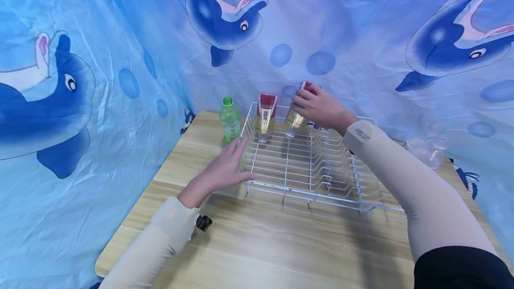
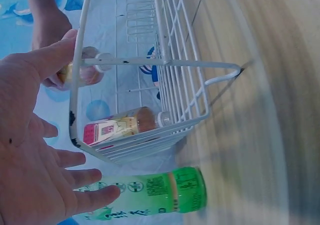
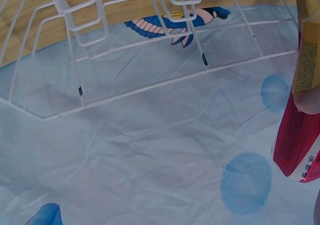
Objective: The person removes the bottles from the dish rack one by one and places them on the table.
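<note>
My right hand (image 1: 319, 107) grips a clear bottle (image 1: 296, 120) with a gold and red label, held cap down over the back of a white wire dish rack (image 1: 281, 187). A similar red and gold bottle (image 1: 266, 117) stands cap down in the rack's back left part. In the right wrist view the held bottle's red end (image 3: 292, 140) shows at the right edge. My left hand (image 1: 225, 168) is at the rack's left front corner, its fingers straight and spread along the side. Seen from the left wrist, the thumb lies against the rack's wire.
A green bottle (image 1: 230, 121) stands upright on the wooden table (image 1: 241, 244), left of the rack. Clear round containers (image 1: 427, 148) sit at the right, behind the right forearm. A blue curtain with dolphins (image 1: 341, 21) hangs around the table.
</note>
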Motion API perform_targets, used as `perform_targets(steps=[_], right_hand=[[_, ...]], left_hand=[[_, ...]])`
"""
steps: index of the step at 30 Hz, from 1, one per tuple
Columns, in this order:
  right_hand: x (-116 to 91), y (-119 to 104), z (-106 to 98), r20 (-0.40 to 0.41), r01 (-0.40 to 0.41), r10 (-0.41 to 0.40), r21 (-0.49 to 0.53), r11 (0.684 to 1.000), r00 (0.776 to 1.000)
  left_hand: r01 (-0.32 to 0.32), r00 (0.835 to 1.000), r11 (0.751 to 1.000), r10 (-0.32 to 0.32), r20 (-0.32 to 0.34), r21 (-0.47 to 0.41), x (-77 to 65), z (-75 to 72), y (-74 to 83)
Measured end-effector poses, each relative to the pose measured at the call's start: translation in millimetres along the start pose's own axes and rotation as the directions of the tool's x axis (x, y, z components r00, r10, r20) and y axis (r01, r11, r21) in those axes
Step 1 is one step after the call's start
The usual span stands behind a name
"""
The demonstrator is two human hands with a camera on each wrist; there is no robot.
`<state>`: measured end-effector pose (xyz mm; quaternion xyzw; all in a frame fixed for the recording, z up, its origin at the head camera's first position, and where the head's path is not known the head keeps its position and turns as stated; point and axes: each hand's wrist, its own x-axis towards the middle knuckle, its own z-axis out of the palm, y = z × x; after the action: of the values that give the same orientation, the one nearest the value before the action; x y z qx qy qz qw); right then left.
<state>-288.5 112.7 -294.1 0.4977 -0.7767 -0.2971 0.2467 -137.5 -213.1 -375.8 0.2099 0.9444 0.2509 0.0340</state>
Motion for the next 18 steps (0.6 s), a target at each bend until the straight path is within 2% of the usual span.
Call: perform_targets(steps=[10, 18], right_hand=[[-12.7, 2.3, -12.3, -0.022, -0.024, 0.025, 0.036, 0.999, 0.999], [-20.9, 3.5, -17.9, -0.007, -0.042, 0.042, 0.067, 0.997, 0.999]], left_hand=[[-0.034, 0.999, 0.996, 0.036, -0.026, 0.086, 12.9, -11.1, 8.7], [-0.035, 0.999, 0.995, 0.038, -0.029, 0.092, 21.3, -19.2, 17.6]])
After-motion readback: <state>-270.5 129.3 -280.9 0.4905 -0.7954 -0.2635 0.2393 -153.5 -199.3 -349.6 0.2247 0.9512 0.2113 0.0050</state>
